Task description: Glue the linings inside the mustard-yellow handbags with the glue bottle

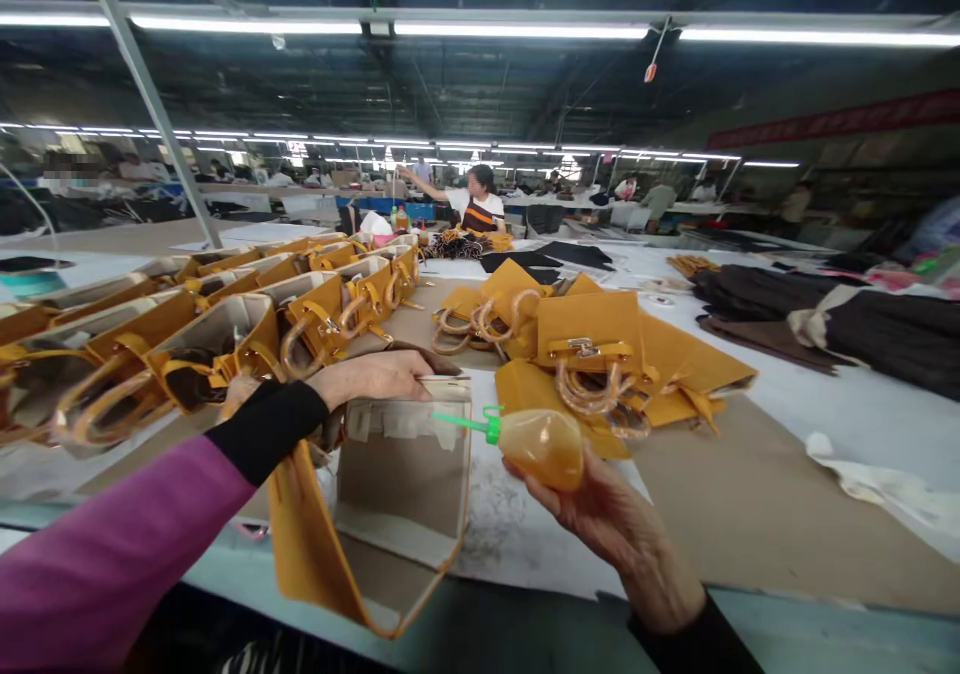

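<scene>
In my right hand [592, 509] is a soft squeeze bottle [541, 446] of amber liquid, probably glue, with a green nozzle pointing left. The nozzle tip reaches over the inner upper edge of an unfinished mustard handbag [319, 529], which is tipped so its open inside faces me. My left hand [382, 376] grips that bag by its far upper edge; the fingertips are partly hidden behind it. Pale strips line the inside near the nozzle. The bag's lower part hangs over the table's front edge.
Rows of similar mustard bags [217, 324] with ring handles stand at left. More bags [589, 344] lie piled beyond my right hand. Dark folded fabric [795, 314] is at right, a white cloth [885, 479] nearer. A co-worker [476, 202] sits across the table [750, 494].
</scene>
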### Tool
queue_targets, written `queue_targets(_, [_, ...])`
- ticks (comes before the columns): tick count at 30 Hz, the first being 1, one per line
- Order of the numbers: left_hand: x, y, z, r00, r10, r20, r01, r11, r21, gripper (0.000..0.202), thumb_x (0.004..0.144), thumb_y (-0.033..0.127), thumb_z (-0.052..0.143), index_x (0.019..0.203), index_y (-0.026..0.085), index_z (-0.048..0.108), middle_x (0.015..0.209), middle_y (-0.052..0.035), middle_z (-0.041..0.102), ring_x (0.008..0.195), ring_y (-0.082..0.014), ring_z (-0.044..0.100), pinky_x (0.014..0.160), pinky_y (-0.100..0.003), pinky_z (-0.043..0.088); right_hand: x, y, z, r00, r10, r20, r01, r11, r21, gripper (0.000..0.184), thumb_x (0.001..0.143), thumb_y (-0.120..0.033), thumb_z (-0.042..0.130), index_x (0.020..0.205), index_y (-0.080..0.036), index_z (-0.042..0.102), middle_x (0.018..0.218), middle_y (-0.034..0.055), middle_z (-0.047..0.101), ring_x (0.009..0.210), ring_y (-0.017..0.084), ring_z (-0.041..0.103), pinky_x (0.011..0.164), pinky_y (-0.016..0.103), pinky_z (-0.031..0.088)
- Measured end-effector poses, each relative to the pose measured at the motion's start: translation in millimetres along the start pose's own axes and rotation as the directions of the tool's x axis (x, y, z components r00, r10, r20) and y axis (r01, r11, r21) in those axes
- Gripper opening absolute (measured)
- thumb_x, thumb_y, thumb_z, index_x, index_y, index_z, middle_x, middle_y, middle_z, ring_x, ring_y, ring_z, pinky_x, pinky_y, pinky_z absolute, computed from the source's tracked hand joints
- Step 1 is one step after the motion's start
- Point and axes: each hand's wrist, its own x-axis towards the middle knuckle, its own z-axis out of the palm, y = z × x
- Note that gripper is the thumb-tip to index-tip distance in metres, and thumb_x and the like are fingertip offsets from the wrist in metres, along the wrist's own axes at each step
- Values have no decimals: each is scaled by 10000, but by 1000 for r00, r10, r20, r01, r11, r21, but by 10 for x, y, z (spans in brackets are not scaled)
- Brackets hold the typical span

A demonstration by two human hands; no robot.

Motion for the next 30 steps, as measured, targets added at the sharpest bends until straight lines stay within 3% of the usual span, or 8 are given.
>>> queue_targets(6, [16,-13,23,999,36,-28,-36,999,-9,260,679,305,519,801,129,667,688,5,563,634,-123,445,594,-208,346,-16,109,12,1000,20,22,-21,997,71,504,628,-431,827,1041,-214,636,1176,102,625,1086,274,587,677,168,549])
queue_targets(11, [36,30,61,999,8,-51,-7,1000,28,195,667,243,537,771,130,656,638,15,509,601,-112,406,562,-210,312,-131,176,61,998,-61,7,60,996,62,467,638,-366,835,1053,-249,653,1181,106,625,1078,276,593,681,181,555])
queue_targets(18, [80,13,104,999,31,-45,-29,999,36,222,675,291,550,785,133,662,606,20,484,581,-113,384,544,-219,298,-196,205,111,978,-182,-104,178,983,-45,435,639,-316,833,1027,-226,658,1105,121,660,930,261,660,540,150,531])
queue_targets(22, [75,-8,112,997,29,-78,-27,999,22,279,670,294,547,858,130,671,665,10,531,602,-117,409,570,-226,316,-175,199,163,975,-191,-115,185,981,-64,434,610,-323,849,984,-214,658,1023,118,685,822,218,681,497,131,505])
queue_targets(30, [144,-79,121,998,45,-38,-43,998,44,243,689,312,539,813,143,663,651,14,553,598,-117,433,559,-217,324,-179,211,187,963,-230,-140,208,966,-153,451,580,-284,857,972,-214,647,990,115,685,753,199,672,435,117,446])
